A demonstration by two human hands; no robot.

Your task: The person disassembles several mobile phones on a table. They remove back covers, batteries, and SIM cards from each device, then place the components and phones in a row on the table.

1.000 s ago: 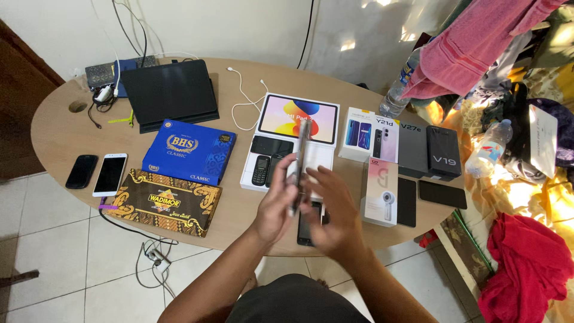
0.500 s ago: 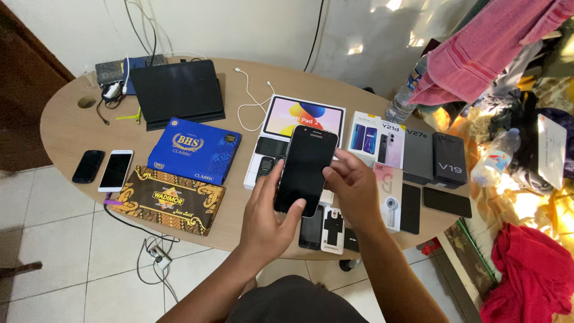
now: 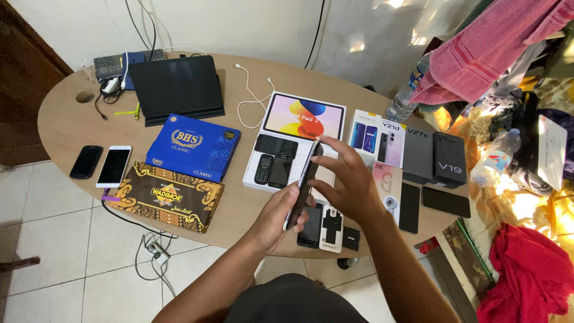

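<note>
Overhead, oval wooden table on white tiled floor.

Both forearms are bare from the elbow to the wrist, with no sleeve reaching into view on either one. The left hand wears no glove, ring or bracelet that can be made out, and the wrist behind it carries no watch or band. The right hand is likewise bare, its fingers slim and uncovered, with short nails. At the bottom edge of the view lies a dark grey, rounded piece of the person's clothing, plain cloth with no print showing.
</note>
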